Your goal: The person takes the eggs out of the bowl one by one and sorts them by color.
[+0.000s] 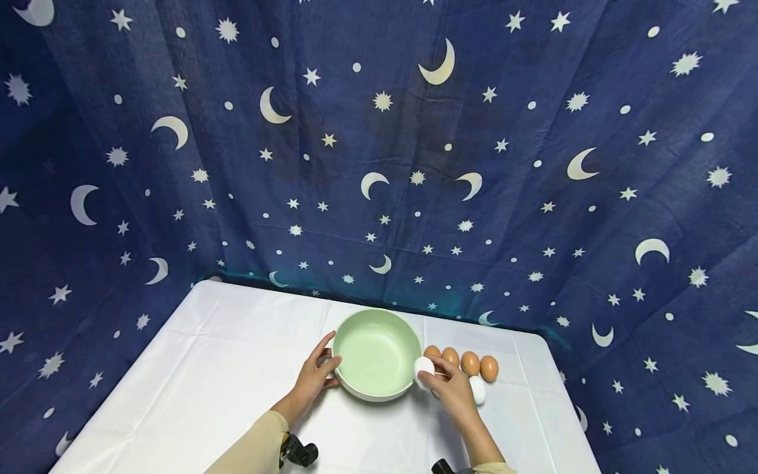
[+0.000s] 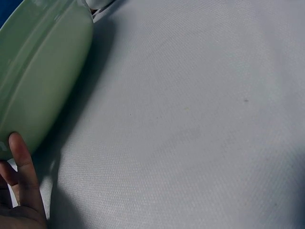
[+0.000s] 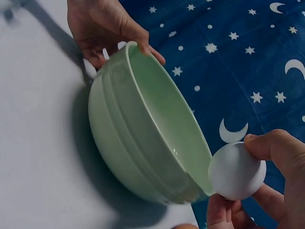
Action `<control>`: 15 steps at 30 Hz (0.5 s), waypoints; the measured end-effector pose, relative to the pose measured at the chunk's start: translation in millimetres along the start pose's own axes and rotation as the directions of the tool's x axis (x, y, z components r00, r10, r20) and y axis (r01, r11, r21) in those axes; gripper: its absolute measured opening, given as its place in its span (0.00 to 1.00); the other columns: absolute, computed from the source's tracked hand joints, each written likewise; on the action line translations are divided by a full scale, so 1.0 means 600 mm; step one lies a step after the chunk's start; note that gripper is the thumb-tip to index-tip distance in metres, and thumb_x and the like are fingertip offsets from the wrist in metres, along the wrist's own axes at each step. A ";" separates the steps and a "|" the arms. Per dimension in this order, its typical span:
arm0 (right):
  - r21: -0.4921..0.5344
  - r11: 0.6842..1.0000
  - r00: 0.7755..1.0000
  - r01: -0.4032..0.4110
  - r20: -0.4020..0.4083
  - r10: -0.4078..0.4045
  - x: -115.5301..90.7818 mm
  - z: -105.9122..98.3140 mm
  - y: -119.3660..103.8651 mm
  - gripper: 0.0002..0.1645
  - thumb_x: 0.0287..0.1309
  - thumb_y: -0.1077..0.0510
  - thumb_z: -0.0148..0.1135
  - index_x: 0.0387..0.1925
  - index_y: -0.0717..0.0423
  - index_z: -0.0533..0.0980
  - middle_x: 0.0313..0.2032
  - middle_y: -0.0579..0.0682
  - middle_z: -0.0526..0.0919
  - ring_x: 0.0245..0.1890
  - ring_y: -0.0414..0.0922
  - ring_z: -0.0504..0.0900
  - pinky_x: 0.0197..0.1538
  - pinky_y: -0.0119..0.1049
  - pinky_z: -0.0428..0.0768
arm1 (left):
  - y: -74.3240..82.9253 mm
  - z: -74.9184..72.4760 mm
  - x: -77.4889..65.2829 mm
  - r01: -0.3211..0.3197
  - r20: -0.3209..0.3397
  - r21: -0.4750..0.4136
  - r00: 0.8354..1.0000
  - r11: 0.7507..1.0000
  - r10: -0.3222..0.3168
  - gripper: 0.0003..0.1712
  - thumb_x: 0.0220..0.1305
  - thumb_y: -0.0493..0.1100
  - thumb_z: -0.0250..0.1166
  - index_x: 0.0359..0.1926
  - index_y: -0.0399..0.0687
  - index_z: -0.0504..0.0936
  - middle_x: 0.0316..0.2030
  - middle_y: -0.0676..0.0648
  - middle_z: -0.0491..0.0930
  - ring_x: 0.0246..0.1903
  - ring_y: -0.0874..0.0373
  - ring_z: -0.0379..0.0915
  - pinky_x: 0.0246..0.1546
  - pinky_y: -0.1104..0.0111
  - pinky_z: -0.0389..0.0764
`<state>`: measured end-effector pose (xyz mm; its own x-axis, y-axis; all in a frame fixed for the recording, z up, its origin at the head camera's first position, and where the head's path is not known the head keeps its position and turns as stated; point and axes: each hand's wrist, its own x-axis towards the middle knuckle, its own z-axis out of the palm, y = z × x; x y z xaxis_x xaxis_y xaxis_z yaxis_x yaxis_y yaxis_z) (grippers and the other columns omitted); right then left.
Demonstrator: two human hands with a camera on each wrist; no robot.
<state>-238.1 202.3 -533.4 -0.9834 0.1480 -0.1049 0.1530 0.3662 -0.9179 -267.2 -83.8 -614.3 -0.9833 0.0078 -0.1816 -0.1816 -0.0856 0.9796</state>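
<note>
A pale green bowl [image 1: 379, 355] stands on the white cloth, its inside bare. My left hand [image 1: 310, 382] grips the bowl's left side, thumb over the rim and fingers against the outer wall. Between the thumb and fingers of my right hand [image 1: 457, 394] is a white egg [image 3: 233, 174], held at the bowl's right rim. In the right wrist view it looks whole; whether it touches the rim I cannot tell. Several brown eggs [image 1: 470, 363] and another white egg [image 1: 477, 390] lie just beyond and beside the right hand, which partly hides some of them.
A white cloth [image 1: 195, 375] covers the table. Dark blue fabric [image 1: 331, 164] with moons and stars hangs along the table's back and sides. The bowl's shadow falls on the cloth in both wrist views.
</note>
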 end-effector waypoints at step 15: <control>-0.046 0.995 0.992 -0.089 -0.091 0.085 0.003 -0.080 0.023 0.35 0.53 0.53 0.72 0.61 0.64 0.74 0.49 0.59 0.80 0.45 0.46 0.78 0.38 0.26 0.81 | -0.005 0.001 0.006 0.002 0.011 0.028 1.000 1.000 -0.003 0.37 0.69 0.43 0.61 0.75 0.62 0.59 0.60 0.37 0.62 0.38 0.57 0.76 0.35 0.58 0.90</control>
<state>-233.2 251.7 -528.0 -0.9538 0.2619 -0.1469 0.2445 0.3931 -0.8864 -270.4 -83.2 -617.9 -0.9829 0.0192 -0.1831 -0.1840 -0.0577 0.9812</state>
